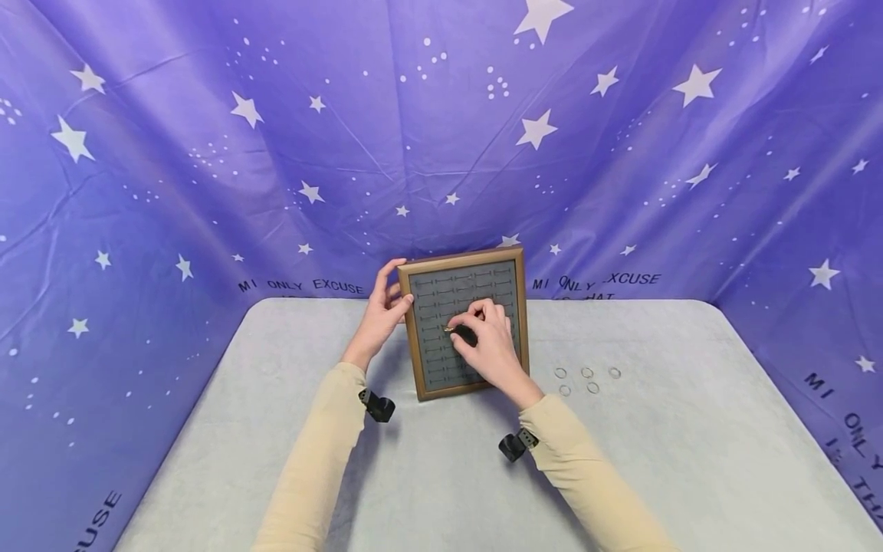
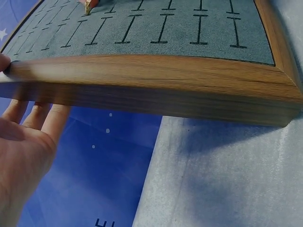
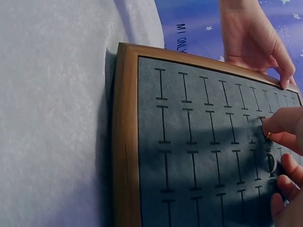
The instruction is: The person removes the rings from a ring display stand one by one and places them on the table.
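Note:
A wood-framed ring display board [image 1: 411, 337] with a dark grey slotted pad stands tilted up on the table. My left hand [image 1: 378, 322] grips its left edge, thumb on the front of the frame [image 2: 156, 71] and fingers behind. My right hand [image 1: 491, 345] is at the middle of the pad and pinches a small gold-coloured ring [image 2: 87, 8] at one of the slots. The fingertips cover most of this ring. Beside those fingers, another ring [image 3: 272, 163] with a ridged band sits in a slot of the pad [image 3: 203, 137].
Several thin rings [image 1: 587, 373] lie on the pale grey table [image 1: 655, 460], right of the board. A purple star-patterned cloth [image 1: 414, 115] hangs behind the table and along both sides. A small black camera is strapped to each wrist.

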`<state>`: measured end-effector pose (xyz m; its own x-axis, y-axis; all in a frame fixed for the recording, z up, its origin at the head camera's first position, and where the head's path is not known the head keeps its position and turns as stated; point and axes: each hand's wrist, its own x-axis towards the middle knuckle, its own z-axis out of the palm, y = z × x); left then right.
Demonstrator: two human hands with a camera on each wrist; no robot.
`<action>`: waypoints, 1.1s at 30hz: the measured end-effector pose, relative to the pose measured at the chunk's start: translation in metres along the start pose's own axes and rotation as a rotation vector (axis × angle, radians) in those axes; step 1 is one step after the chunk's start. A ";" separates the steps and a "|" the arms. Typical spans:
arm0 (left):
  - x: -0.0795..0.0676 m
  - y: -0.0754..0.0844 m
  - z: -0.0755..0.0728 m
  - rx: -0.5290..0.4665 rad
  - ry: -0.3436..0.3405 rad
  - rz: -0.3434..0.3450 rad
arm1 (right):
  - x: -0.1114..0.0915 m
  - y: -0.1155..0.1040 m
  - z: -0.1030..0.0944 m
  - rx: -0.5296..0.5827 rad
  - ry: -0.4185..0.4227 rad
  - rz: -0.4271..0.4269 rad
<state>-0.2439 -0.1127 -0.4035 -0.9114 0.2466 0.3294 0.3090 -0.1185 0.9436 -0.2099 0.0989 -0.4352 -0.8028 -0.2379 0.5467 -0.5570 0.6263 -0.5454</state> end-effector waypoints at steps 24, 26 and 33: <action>0.007 -0.022 -0.010 0.042 -0.017 0.022 | -0.005 0.008 -0.042 0.207 -0.184 0.033; 0.007 -0.022 -0.010 0.046 -0.021 0.026 | -0.007 0.009 -0.045 0.218 -0.179 0.047; 0.008 -0.024 -0.010 0.048 -0.022 0.029 | -0.015 0.017 -0.053 0.251 -0.171 0.106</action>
<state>-0.2609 -0.1172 -0.4243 -0.8958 0.2648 0.3570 0.3486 -0.0796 0.9339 -0.1960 0.1531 -0.4193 -0.8713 -0.3159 0.3756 -0.4866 0.4561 -0.7451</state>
